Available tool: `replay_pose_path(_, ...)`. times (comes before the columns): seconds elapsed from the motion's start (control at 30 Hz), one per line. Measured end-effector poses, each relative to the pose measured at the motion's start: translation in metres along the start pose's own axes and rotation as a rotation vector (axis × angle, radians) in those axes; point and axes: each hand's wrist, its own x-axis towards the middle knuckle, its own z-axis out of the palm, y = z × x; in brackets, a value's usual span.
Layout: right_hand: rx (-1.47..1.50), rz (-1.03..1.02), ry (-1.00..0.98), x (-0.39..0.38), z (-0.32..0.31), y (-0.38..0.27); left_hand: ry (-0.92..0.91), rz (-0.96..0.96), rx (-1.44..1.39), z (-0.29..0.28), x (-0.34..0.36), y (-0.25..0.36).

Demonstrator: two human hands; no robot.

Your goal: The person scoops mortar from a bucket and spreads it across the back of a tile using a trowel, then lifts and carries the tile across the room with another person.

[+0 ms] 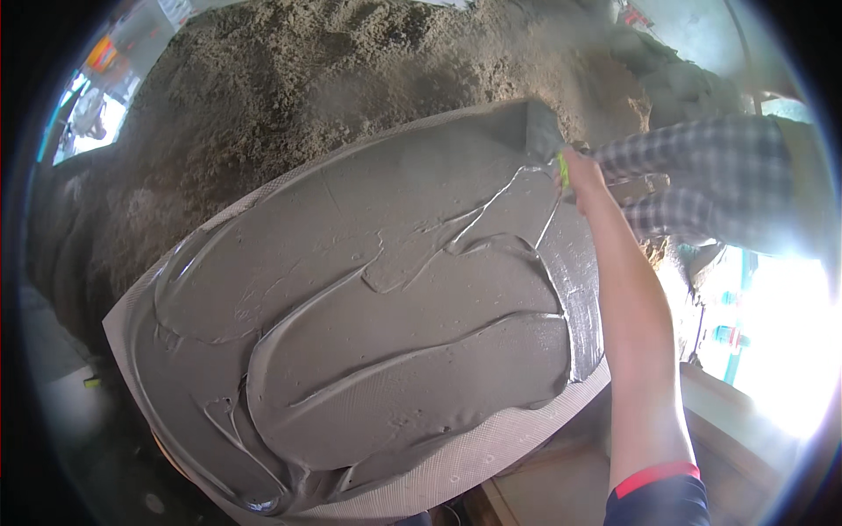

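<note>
My right hand (579, 178) is at the upper right, its bare arm reaching up from the lower right. Its fingers wrap around the yellow-green handle of a trowel (544, 131), whose grey blade lies at the far right corner of a large tile. The tile (491, 456) has a pale, finely ridged surface that shows along its near edge. Smooth wet grey mortar (421, 298) covers most of it, with curved ridges and stroke marks. At the right end the layer is thin and shiny. My left hand is out of view.
A rough mound of grey-brown, sandy mix (333, 70) rises behind the tile. At the right is another person in checkered trousers (719, 175), close to my hand. Bright light washes out the right edge. A wooden-looking board (544, 486) is below the tile.
</note>
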Motion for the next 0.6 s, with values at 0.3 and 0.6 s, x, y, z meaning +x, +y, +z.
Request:
replay_pose_path(0.3, -0.815, -0.349, 0.390, 0.054, -0.087, 0.088, -0.009, 0.062, -0.039, -0.001, 0.003, 0.005)
replay_pose_path(0.6, -0.088, -0.024, 0.072, -0.059, -0.004, 0.037, 0.014, 0.048, -0.041, 0.006, -0.004, -0.012)
